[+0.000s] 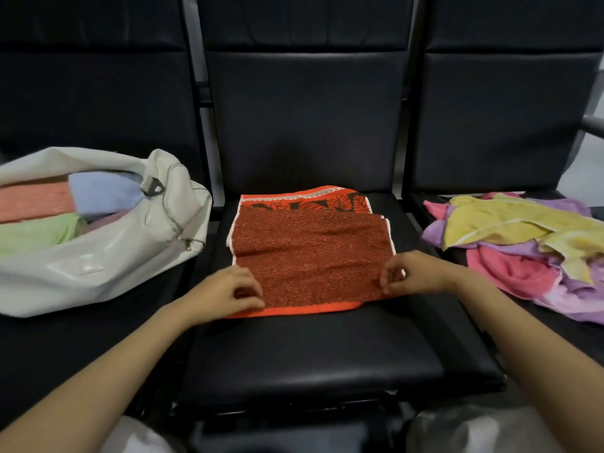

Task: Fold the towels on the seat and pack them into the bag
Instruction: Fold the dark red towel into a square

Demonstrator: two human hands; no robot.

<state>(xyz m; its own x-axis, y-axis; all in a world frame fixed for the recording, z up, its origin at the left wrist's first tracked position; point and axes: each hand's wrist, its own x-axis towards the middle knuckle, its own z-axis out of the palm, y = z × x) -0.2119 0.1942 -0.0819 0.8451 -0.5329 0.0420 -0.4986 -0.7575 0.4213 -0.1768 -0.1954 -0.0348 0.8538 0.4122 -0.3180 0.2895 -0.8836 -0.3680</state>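
An orange-red patterned towel (pixel 310 253) lies folded over on the middle black seat (pixel 310 354). My left hand (pixel 225 294) pinches its near left corner, and my right hand (pixel 411 273) pinches its near right corner. A white bag (pixel 108 253) lies open on the left seat, with folded pink, blue and green towels (pixel 58 210) inside. On the right seat sits a loose heap of yellow, purple and pink towels (pixel 523 243).
Three black padded seats stand in a row with tall backrests (pixel 307 109). A grey armrest (pixel 593 124) juts in at the far right. My knees in light trousers show at the bottom edge.
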